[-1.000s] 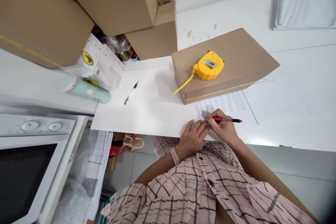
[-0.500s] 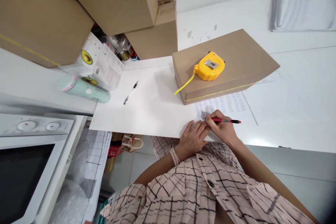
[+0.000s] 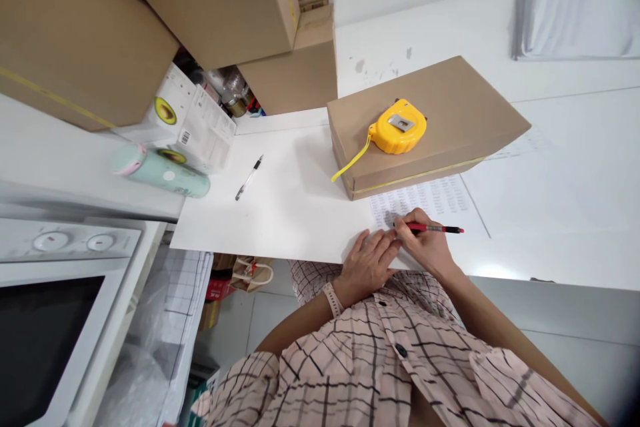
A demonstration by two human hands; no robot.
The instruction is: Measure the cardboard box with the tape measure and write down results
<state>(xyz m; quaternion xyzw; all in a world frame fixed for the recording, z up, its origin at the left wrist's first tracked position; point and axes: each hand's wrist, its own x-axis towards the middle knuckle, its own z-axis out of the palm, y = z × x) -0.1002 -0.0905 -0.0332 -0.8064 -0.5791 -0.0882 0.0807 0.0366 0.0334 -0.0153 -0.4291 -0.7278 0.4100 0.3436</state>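
Observation:
My right hand (image 3: pixel 426 243) is closed round a red pen (image 3: pixel 435 229), its tip down on a printed sheet (image 3: pixel 425 199) of small rows of text. My left hand (image 3: pixel 369 260) lies flat with fingers stretched out on the edge of a large white sheet (image 3: pixel 285 193), beside the right hand. Just beyond them a flat cardboard box (image 3: pixel 450 113) carries a yellow tape measure (image 3: pixel 399 127) with a bit of tape hanging over the box's edge.
A black pen (image 3: pixel 249 177) lies loose on the white sheet. At the left are a mint bottle (image 3: pixel 163 171), a white carton (image 3: pixel 193 120) and stacked cardboard boxes (image 3: pixel 215 0). A white appliance (image 3: pixel 55 307) stands at lower left. Folded papers (image 3: pixel 575 20) lie far right.
The red pen's tip has shifted slightly along the printed sheet; both hands otherwise stay in place.

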